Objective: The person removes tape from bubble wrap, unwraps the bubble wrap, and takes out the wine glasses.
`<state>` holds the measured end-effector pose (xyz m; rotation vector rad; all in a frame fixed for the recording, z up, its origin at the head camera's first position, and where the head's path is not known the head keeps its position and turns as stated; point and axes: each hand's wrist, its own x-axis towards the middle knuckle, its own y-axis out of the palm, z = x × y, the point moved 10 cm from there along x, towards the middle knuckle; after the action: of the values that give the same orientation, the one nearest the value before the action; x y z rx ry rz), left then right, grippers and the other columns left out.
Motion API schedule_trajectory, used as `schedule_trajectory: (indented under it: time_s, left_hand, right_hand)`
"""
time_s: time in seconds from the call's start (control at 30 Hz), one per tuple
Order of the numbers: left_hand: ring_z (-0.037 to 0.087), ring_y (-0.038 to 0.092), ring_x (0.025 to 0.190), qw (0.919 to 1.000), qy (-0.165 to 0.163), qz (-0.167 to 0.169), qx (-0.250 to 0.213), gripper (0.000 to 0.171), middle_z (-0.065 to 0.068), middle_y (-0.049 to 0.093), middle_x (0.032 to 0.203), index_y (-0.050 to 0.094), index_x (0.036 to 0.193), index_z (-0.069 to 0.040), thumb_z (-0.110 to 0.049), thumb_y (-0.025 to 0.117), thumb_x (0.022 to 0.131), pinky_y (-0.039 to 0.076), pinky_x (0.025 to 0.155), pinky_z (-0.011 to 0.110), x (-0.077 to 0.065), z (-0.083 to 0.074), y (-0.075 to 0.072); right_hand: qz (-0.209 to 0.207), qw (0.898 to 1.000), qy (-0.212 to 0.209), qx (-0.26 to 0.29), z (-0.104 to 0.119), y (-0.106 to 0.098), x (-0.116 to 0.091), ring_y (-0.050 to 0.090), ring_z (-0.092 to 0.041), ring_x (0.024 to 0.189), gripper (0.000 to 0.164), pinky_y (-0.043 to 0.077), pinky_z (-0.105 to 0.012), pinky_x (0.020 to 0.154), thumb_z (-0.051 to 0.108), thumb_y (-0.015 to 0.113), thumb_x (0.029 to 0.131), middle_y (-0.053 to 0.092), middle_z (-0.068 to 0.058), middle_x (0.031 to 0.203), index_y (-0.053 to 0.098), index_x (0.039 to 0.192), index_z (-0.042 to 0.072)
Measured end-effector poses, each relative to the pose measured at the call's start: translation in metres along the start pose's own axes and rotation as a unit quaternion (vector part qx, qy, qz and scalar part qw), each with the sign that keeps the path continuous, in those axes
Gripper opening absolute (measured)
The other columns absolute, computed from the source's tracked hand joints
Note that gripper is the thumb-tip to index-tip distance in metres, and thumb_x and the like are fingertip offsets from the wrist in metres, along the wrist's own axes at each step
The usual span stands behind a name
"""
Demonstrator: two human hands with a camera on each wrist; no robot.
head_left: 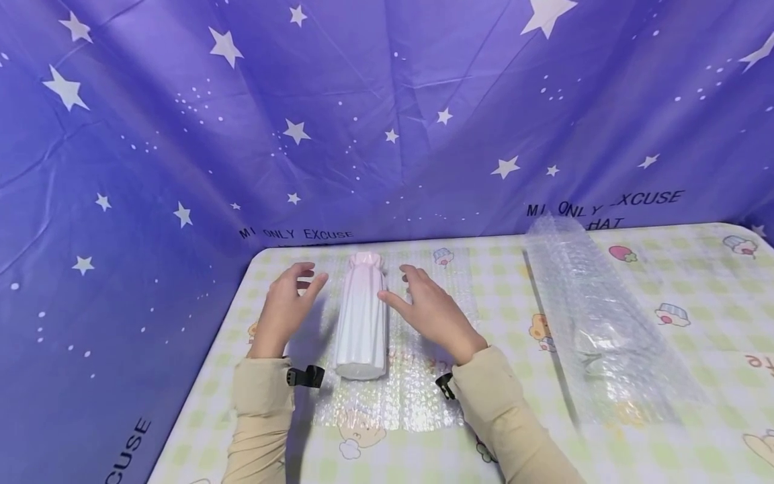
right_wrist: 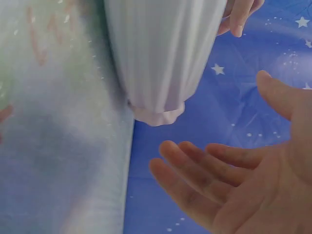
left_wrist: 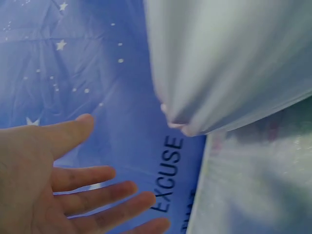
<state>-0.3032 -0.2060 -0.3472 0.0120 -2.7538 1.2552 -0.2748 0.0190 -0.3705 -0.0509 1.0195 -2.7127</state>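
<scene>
A pleated vase [head_left: 363, 316], pink at its ruffled mouth and pale blue-white toward the base, lies on a sheet of bubble wrap [head_left: 423, 396]. Its mouth points to the back of the table. To its left, my left hand [head_left: 287, 306] hovers apart from it, fingers spread and relaxed. My right hand [head_left: 432, 309] is on the other side, its thumb close to the vase; the right wrist view shows a gap between that hand and the vase [right_wrist: 161, 58]. The left wrist view also has the left palm [left_wrist: 29, 180] holding nothing, beside the vase [left_wrist: 229, 63].
A second, larger piece of bubble wrap [head_left: 605, 336] lies loosely folded on the right of the table. Under everything is a green-and-white checked tablecloth [head_left: 496, 269] with cartoon prints. A blue-purple curtain with white stars [head_left: 387, 168] hangs behind and to the left.
</scene>
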Motion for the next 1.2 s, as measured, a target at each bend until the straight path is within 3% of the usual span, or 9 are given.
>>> schedule_trajectory:
  time_s: [0.3,0.5,0.63,0.73,0.87,1.03,1.2]
  left_hand:
    - [0.036,0.062,0.116,0.9974,-0.001,0.047,-0.055,0.054,0.018,0.061,0.133,0.053,0.138,-0.004,-0.042,0.057,0.1,0.054,0.094,0.047,0.005,0.006,0.028]
    - [0.035,0.065,0.111,0.992,-0.014,0.089,-0.088,0.06,0.02,0.06,0.133,0.049,0.141,-0.002,-0.043,0.057,0.1,0.059,0.082,0.04,0.005,0.006,0.047]
    - [0.028,0.068,0.101,0.9875,-0.031,0.117,-0.101,0.063,0.019,0.058,0.134,0.047,0.144,-0.005,-0.048,0.056,0.099,0.059,0.078,0.037,0.003,0.009,0.058]
    - [0.027,0.067,0.101,0.9863,-0.039,0.13,-0.095,0.065,0.018,0.059,0.135,0.046,0.145,-0.008,-0.052,0.056,0.098,0.058,0.081,0.037,0.002,0.01,0.063]
    - [0.029,0.067,0.105,0.9862,-0.037,0.137,-0.085,0.066,0.018,0.06,0.134,0.046,0.146,-0.01,-0.054,0.054,0.098,0.057,0.085,0.04,0.003,0.011,0.066]
    - [0.025,0.069,0.093,0.986,-0.036,0.137,-0.087,0.066,0.019,0.061,0.131,0.046,0.146,-0.011,-0.055,0.054,0.097,0.058,0.079,0.038,0.005,0.013,0.067]
    - [0.026,0.069,0.093,0.9841,-0.041,0.141,-0.1,0.064,0.021,0.06,0.131,0.046,0.146,-0.01,-0.052,0.054,0.098,0.058,0.076,0.035,0.004,0.015,0.069]
  right_hand:
    - [0.015,0.999,-0.003,0.035,-0.012,0.014,0.007,0.052,-0.035,0.13,0.079,0.043,-0.053,0.107,0.056,0.054,0.097,0.046,-0.018,0.148,0.03,0.154,0.006]
    - [0.023,0.999,-0.005,0.047,-0.013,0.022,0.009,0.052,-0.035,0.129,0.081,0.044,-0.053,0.107,0.055,0.055,0.097,0.047,-0.019,0.145,0.029,0.154,0.004]
    - [0.029,0.998,-0.013,0.055,-0.013,0.028,0.011,0.058,-0.029,0.114,0.079,0.049,-0.05,0.099,0.053,0.055,0.098,0.054,-0.018,0.133,0.031,0.152,0.002]
    - [0.04,0.997,-0.015,0.067,-0.014,0.033,0.013,0.06,-0.028,0.11,0.079,0.051,-0.049,0.096,0.052,0.055,0.098,0.056,-0.017,0.131,0.03,0.153,0.001]
    - [0.057,0.994,-0.017,0.087,-0.012,0.039,0.015,0.059,-0.032,0.12,0.077,0.048,-0.051,0.102,0.05,0.053,0.1,0.055,-0.02,0.138,0.027,0.154,0.002]
    - [0.068,0.993,-0.019,0.096,-0.011,0.043,0.016,0.061,-0.029,0.117,0.072,0.049,-0.05,0.101,0.049,0.051,0.101,0.06,-0.017,0.131,0.029,0.154,0.004]
    - [0.077,0.991,-0.02,0.105,-0.011,0.047,0.015,0.063,-0.026,0.112,0.07,0.051,-0.047,0.099,0.049,0.05,0.101,0.063,-0.014,0.126,0.03,0.153,0.007]
